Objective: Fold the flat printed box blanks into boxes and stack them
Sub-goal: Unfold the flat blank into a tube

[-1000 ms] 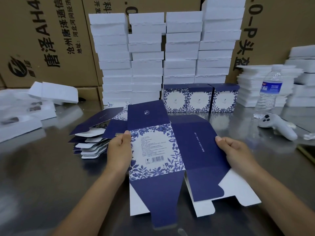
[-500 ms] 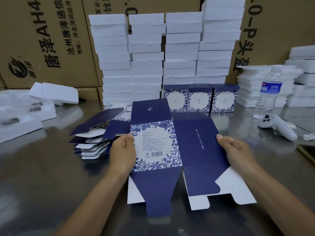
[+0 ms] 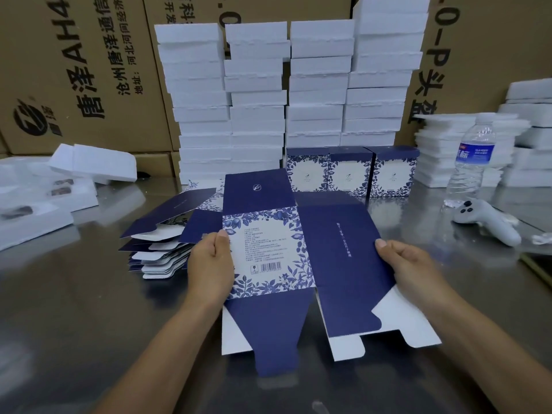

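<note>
Left hand (image 3: 210,264) pinches the box blank (image 3: 337,258) at its left edge, thumb on the floral barcode panel. Right hand (image 3: 409,264) pinches the right edge, thumb on plain navy. Blank is spread flat over the steel counter (image 3: 74,309). Behind it: white foam stacks (image 3: 257,94), then three folded boxes (image 3: 349,174) in a row. Left: pile of flat blanks (image 3: 158,252). Right: water bottle (image 3: 472,162), white controller (image 3: 487,219).

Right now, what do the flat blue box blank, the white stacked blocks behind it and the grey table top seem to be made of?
Flat blue printed box blank: thin paperboard, matte print, white plain underside; it creases sharply.
White stacked blocks: probably foam, with rough torn edges.
Grey table top: likely stainless steel, brushed; it gives blurred reflections.
</note>
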Available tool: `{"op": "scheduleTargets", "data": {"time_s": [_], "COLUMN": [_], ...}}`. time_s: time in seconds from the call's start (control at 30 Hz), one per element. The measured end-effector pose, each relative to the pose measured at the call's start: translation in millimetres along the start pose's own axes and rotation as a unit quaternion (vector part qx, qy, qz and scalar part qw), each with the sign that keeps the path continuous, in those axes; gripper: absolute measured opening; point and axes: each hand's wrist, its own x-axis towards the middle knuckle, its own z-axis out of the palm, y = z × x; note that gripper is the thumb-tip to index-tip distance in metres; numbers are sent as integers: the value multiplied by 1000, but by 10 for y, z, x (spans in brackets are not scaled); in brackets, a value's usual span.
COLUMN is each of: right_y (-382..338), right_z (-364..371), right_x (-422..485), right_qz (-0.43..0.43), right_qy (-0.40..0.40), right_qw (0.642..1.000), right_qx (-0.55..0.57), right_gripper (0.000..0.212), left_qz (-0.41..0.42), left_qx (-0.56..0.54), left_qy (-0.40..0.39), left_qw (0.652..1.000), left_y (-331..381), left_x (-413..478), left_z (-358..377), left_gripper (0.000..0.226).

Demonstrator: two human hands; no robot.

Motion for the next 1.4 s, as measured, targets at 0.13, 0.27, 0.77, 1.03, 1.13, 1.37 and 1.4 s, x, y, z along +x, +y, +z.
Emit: {"op": "scheduleTargets", "data": {"time_s": [0.13, 0.27, 0.77, 1.03, 1.13, 1.37, 1.4], "right_y": [18, 35, -5, -28, -16, -32, -22], "right_z": [-56, -78, -2, -43, -41, -96, -91], "right_x": [21, 28, -19, -20, -20, 19, 14], "right_qz": [-16, -18, 6, 4, 2, -5, -4], "right_qy": [18, 39, -6, 16, 26, 53, 49], "right_qw": [1000, 999, 999, 999, 999, 998, 998], "right_qx": [-14, -1, 36, -30, -36, -27, -28], "right_gripper": [37, 35, 42, 35, 35, 35, 35], "left_qz": [-89, -97, -31, -111, -125, -81, -69], "left_qx": [-104, -98, -75, -148, -174, -54, -38], "left_qy": [-48, -81, -9, -16, -43, -114, -105], "left_qw": [989, 987, 997, 983, 976, 989, 991], "left_y": [-8, 14, 28, 62, 90, 58, 47], "left_x": [8, -13, 2, -7, -20, -29, -26], "left_z": [45, 53, -9, 24, 15, -26, -35], "left_gripper": [37, 37, 40, 35, 34, 43, 45]}}
